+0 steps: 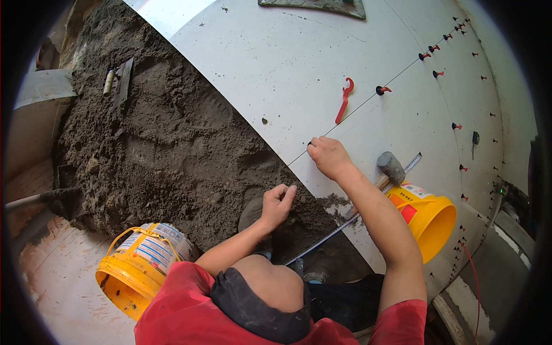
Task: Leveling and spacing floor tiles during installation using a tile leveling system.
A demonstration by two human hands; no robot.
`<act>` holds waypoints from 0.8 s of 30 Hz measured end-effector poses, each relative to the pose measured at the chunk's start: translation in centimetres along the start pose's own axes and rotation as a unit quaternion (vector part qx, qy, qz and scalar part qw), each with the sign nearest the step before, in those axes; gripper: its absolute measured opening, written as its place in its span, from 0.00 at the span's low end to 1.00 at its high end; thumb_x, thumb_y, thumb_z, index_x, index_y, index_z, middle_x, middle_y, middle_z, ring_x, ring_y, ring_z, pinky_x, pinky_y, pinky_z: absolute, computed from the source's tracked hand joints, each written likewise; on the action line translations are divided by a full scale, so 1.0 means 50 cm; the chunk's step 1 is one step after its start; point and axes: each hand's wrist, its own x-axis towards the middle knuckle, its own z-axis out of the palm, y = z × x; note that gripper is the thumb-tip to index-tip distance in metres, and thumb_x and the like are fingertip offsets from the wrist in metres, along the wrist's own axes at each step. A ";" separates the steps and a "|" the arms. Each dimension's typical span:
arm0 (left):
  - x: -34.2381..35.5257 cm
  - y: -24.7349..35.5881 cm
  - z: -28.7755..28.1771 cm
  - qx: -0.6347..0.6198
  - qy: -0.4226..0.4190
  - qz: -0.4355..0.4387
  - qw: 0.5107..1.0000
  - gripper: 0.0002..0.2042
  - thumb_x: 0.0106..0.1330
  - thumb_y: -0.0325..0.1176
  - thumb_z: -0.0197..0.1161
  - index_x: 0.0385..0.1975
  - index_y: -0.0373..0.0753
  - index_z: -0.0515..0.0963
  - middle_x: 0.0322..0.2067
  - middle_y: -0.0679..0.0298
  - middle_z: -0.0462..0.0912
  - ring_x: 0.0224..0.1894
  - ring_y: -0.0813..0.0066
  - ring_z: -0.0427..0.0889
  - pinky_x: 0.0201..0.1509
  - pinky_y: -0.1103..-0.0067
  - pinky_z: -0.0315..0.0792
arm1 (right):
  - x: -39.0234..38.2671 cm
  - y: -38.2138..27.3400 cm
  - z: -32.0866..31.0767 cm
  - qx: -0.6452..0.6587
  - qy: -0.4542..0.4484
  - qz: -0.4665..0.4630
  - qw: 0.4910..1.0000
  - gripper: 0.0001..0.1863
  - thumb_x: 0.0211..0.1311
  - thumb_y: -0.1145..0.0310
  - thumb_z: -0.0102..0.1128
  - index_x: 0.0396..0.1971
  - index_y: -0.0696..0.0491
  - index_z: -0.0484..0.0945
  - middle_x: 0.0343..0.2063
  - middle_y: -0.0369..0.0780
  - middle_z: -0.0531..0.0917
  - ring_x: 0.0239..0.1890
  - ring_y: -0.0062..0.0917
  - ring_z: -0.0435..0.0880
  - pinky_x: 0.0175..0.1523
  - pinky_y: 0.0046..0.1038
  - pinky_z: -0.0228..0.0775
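Observation:
My right hand [329, 156] pinches a small black piece, probably a leveling clip, on the seam between white tiles [287, 69]. My left hand [279, 205] is closed, fingertips together, over the dark mortar bed [167, 132] just left of the tile edge; whatever it may hold is too hidden to name. A red hook-ended wrench [344, 100] lies on the tile above my right hand, left of a red-and-black leveling clip [383, 90]. A rubber mallet [391, 168] and a steel ruler [413, 162] rest beside a yellow bucket [434, 224], right of my right forearm.
Another yellow bucket [121, 279] tips over at lower left. A shovel [60, 194] and a small tool [109, 82] lie on the mortar. A flat tool [310, 8] sits at the top. Several clips line the right seams, near a tape measure [475, 138] and red cord [474, 267].

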 end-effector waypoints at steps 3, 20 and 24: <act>0.004 0.004 0.008 -0.002 0.000 -0.002 1.000 0.22 0.79 0.38 0.67 0.22 0.33 0.72 0.17 0.70 0.68 0.24 0.84 0.63 0.27 0.75 0.61 | 0.000 0.014 -0.012 0.021 -0.039 0.032 0.998 0.04 0.60 0.75 0.60 0.30 0.52 0.83 0.35 0.40 0.85 0.43 0.35 0.87 0.48 0.37 0.83; 0.032 0.016 0.024 -0.057 0.019 -0.014 0.998 0.21 0.82 0.39 0.63 0.23 0.35 0.77 0.20 0.72 0.77 0.24 0.87 0.70 0.29 0.81 0.64 | -0.007 0.030 0.000 -0.059 -0.038 -0.120 0.990 0.04 0.60 0.72 0.61 0.30 0.49 0.84 0.33 0.37 0.85 0.42 0.31 0.88 0.48 0.36 0.84; 0.040 0.025 0.020 -0.058 0.031 -0.014 0.998 0.21 0.82 0.39 0.62 0.23 0.36 0.77 0.20 0.72 0.77 0.25 0.87 0.71 0.30 0.81 0.64 | -0.014 0.027 0.012 -0.005 -0.033 -0.080 0.996 0.03 0.60 0.72 0.61 0.30 0.49 0.83 0.33 0.37 0.85 0.42 0.31 0.88 0.48 0.36 0.83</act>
